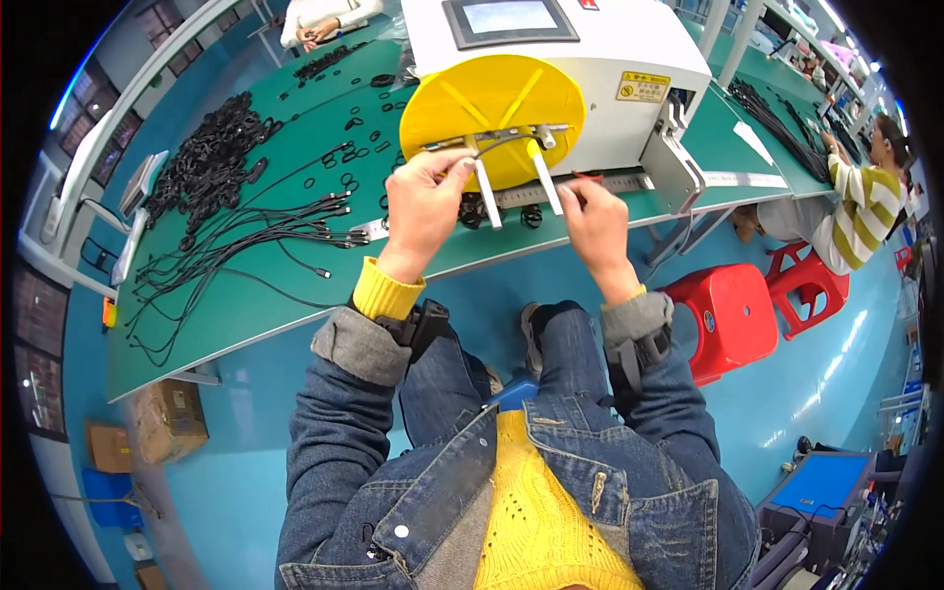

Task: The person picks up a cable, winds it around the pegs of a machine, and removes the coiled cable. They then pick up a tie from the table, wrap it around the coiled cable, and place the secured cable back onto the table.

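A yellow disc (433, 108) on the front of a white winding machine (610, 49) carries two pale posts that stick out toward me. My left hand (425, 202) is closed in a pinch beside the left post (488, 197), holding a thin black cable (500, 144) that arcs across the disc toward the right post (544, 177). At the lower end of the right post, my right hand (598, 221) has its fingers pressed together. Whatever lies between those fingertips is too small to make out.
Loose black cables (246, 236) with plugs lie on the green table (295, 261) at left, by a heap of coiled cables (211, 162). A metal ruler (742, 180) runs below the machine. Red stools (733, 320) stand at right. Co-workers sit at the far left and right.
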